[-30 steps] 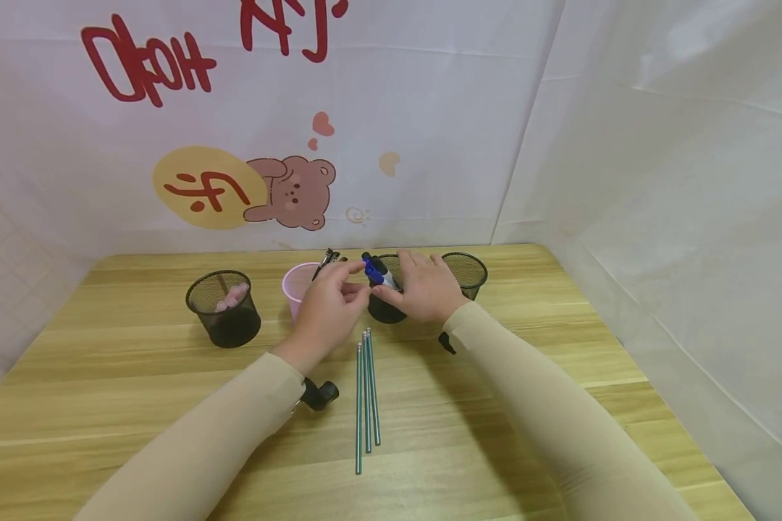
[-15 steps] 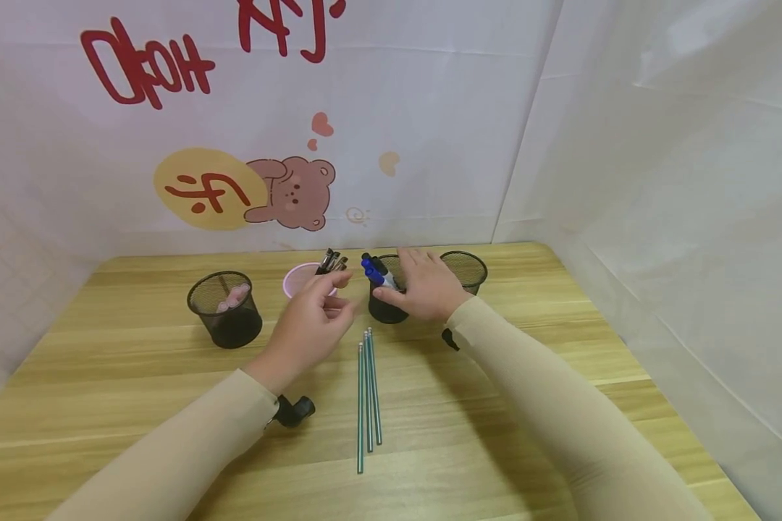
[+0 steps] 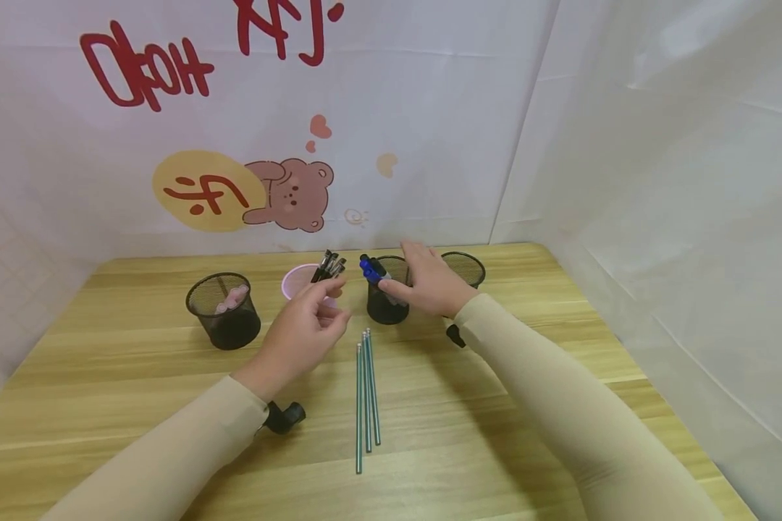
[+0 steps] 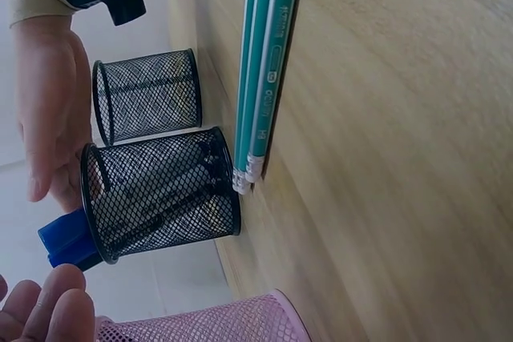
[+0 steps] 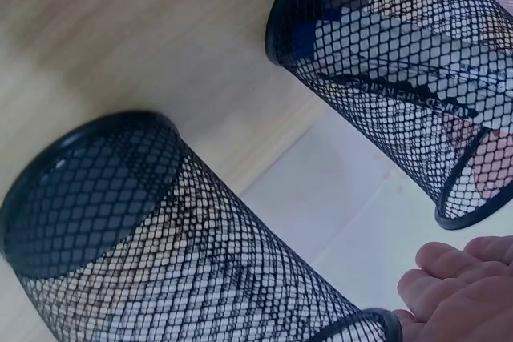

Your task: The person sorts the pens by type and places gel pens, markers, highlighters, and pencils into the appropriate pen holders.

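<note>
the right hand (image 3: 430, 286) rests with relaxed, spread fingers on the rim of the black mesh cup (image 3: 387, 304) holding blue markers (image 3: 371, 269), while the left hand (image 3: 300, 333), loosely curled and holding nothing, hovers beside it above the green pencils (image 3: 367, 391) on the surface (image 3: 137, 391).

black mesh cups (image 3: 223, 310), a pink mesh cup (image 3: 296, 281), blue-capped markers (image 3: 370, 268), green pencils (image 3: 366, 394), a pale wood-grain table (image 3: 560, 362), beige sleeves (image 3: 547, 405).

The pencils (image 3: 367, 400) lie just before the marker cup (image 3: 387, 304). The pink cup (image 3: 297, 281) stands left of it, the empty mesh cup (image 3: 465, 269) right, the eraser cup (image 3: 224, 310) far left.
</note>
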Demonstrator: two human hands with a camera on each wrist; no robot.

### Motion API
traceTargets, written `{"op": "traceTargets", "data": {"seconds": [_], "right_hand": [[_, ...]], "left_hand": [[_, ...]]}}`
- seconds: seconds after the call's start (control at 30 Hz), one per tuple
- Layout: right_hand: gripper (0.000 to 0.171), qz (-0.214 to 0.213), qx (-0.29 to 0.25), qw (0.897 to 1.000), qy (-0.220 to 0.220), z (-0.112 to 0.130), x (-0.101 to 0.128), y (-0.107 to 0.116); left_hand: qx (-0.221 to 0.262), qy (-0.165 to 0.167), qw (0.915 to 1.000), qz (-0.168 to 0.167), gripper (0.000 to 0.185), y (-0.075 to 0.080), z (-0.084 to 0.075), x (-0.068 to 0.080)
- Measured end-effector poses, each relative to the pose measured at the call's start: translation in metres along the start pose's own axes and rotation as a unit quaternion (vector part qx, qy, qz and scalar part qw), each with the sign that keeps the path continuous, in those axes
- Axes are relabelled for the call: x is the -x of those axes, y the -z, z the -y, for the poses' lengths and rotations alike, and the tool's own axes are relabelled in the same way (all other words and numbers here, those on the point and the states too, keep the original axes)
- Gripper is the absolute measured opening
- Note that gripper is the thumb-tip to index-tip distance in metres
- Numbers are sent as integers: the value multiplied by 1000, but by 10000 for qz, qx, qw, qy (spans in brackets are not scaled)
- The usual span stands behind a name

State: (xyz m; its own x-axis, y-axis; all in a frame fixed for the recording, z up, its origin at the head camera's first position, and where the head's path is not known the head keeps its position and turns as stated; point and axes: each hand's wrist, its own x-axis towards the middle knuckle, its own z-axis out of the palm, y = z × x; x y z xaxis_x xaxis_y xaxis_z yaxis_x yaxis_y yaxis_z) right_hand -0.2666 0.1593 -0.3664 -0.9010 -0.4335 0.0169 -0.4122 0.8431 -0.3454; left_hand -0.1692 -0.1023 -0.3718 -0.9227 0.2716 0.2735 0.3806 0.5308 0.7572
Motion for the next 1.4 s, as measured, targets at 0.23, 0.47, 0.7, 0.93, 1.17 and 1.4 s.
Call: {"op": "traceTargets", "data": {"seconds": [0.23, 0.47, 0.7, 0.93, 1.17, 1.4], "right_hand": [[105, -103, 65, 9999, 83, -9, 3, 9], [99, -53, 100, 9999, -8, -30, 14, 29], [103, 37, 210, 9993, -297, -57, 25, 43], [109, 89, 499, 9980, -386, -83, 31, 41], [117, 178, 571, 9970, -484, -93, 35, 37], [109, 236, 675, 9962, -506, -96, 38, 29]], "left_hand": [[-174, 144, 9996, 141, 50, 3, 1, 1], [-494, 331, 9972, 449, 50, 6, 3, 4], [-751, 282, 9946, 662, 50, 6, 5, 7], [-995, 515, 9895, 916, 51, 5, 6, 12], [-1316, 580, 9820, 1225, 50, 1, 6, 14], [-1737, 703, 9698, 1564, 52, -5, 8, 15]]}}
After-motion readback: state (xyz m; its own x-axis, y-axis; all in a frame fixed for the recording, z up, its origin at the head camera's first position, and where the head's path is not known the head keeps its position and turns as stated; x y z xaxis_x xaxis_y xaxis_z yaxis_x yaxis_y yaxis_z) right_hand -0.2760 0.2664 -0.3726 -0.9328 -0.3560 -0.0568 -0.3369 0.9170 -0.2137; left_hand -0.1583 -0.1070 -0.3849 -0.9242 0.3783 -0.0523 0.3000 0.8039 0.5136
